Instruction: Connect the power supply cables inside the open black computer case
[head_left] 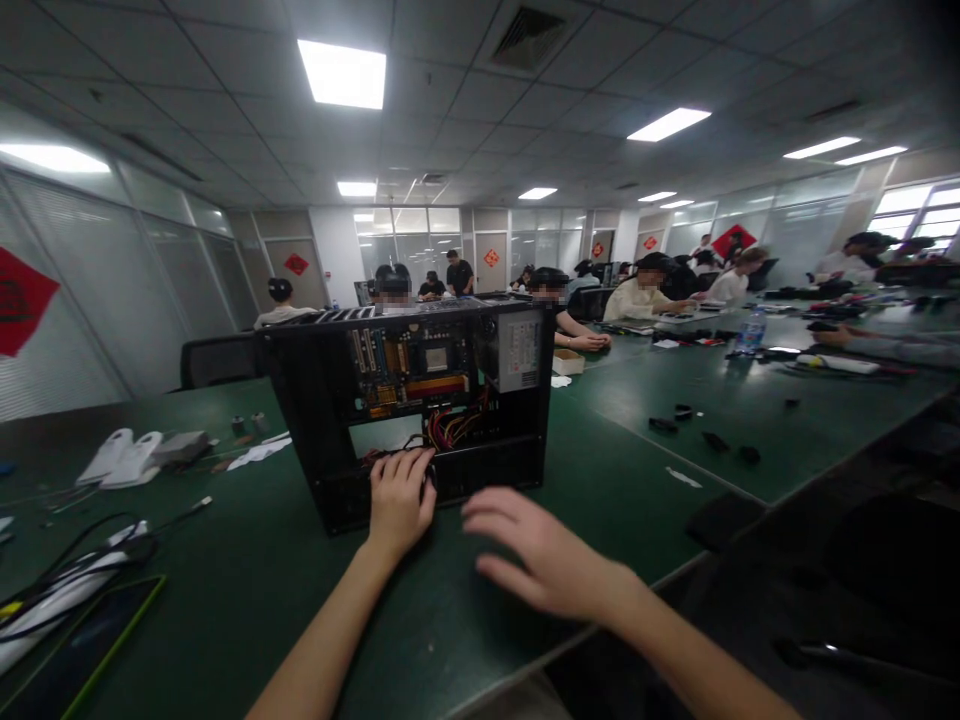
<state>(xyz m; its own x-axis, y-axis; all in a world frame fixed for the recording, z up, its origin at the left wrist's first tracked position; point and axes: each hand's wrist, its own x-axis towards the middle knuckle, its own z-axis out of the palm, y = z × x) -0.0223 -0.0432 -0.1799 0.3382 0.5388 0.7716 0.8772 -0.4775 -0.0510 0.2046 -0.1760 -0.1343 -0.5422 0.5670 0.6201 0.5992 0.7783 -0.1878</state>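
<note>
An open black computer case (495, 470) stands upright on the green table, its inside facing me. A motherboard (382, 365) sits in the upper part, with a power supply (519, 350) at the upper right. Bundled red, yellow and black cables (450, 430) hang below the board. My left hand (401, 500) is at the case's lower front edge, fingers together and bent over it. Dark cable shows near its thumb, and what lies under the fingers is partly hidden. My right hand (536, 550), slightly blurred, hovers over the table right of it, fingers apart, holding nothing.
At the left lie a white power strip (67, 600) with black cables, a green-edged dark panel (90, 650) and white plastic pieces (124, 458). Small black parts (716, 441) and a water bottle (750, 332) are on the right. Several people sit around the tables beyond.
</note>
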